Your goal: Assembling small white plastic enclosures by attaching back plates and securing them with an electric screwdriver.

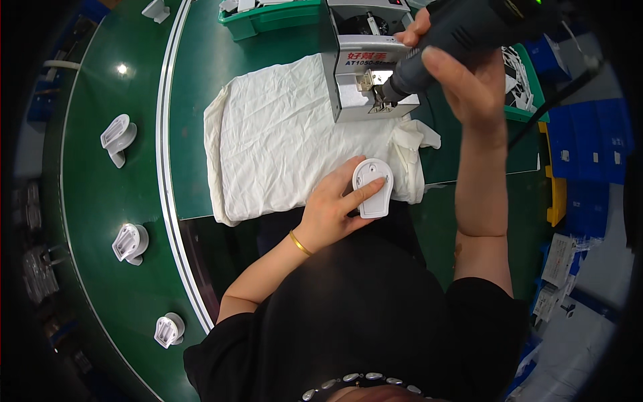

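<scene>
Head view, nearest first: the person's dark clothing fills the lower middle, and both forearms rise from it. The left hand [333,204], with a gold bangle [300,243] at the wrist, lies on a white plastic housing [373,187], forefinger stretched across its face and thumb along its near side, pinning it flat rather than closing around it. The housing sits at the near edge of a crumpled white cloth [288,147] spread over the green workbench [194,87], just where the bench top ends above the lap; open cloth stretches to the left of it.

Left of the bench, past a pale metal rail [166,167], a green conveyor belt [87,201] curves by, carrying three more white housings [119,139] spaced well apart with bare belt between them.

Farther off, the right hand [469,74] is wrapped fully around a dark electric screwdriver [455,37], its tip touching the front of a grey box-shaped screw feeder [365,67] that bears a label with red and dark print. The screwdriver is well apart from the housing, up and to the right of it.

A green bin [268,19] stands at the far bench edge. Blue bins [586,147] and white labelled packets [559,261] crowd the right side.
</scene>
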Available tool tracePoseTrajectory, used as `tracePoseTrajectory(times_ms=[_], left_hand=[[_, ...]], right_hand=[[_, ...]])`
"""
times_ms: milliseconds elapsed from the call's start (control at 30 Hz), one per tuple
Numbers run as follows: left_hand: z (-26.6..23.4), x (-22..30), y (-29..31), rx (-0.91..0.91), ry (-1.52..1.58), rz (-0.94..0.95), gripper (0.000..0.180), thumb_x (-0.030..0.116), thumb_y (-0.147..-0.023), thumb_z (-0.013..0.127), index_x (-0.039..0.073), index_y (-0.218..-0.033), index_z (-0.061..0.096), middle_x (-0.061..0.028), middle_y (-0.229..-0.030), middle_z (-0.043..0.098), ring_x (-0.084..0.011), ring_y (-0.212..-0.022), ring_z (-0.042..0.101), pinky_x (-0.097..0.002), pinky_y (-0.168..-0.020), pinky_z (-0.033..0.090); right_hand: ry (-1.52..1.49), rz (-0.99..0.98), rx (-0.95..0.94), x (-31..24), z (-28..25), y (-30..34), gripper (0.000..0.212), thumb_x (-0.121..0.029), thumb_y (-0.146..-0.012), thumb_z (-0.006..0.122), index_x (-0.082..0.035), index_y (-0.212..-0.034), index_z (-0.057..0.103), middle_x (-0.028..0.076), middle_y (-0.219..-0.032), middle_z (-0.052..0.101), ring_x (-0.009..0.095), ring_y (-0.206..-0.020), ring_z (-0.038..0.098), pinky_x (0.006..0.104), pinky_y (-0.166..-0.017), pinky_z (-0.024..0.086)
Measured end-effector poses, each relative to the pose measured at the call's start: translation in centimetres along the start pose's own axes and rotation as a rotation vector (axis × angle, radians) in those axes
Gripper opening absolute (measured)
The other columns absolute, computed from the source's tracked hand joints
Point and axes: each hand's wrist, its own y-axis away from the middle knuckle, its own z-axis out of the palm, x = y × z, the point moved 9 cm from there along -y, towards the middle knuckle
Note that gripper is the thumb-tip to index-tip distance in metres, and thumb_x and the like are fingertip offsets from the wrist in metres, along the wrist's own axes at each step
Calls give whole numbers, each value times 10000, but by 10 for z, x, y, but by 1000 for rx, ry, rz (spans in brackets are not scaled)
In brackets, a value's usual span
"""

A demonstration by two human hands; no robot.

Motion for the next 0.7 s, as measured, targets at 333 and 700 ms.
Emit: tracePoseTrajectory(times_ms=[333,700], left_hand=[[8,2,3,-9,-48,0,667,158,-626,878,214,-1255,666,-203,-1361,523,-362,-1155,584,-390,-915,528],[-2,6,8,23,2,47,676,148,-638,834,180,-1282,628,-223,-1337,519,-377,-1122,591,-402,-894,522]], right_hand=[[-782,-142,-266,10,22,-10,575,4,-791,690,8,-1303,429,55,-822,627,142,-686,621,275,-659,494],[146,-3,-247,-36,17,87,522,-126,-913,586,-38,-1353,319,105,-787,536,182,-664,555,409,-690,493]])
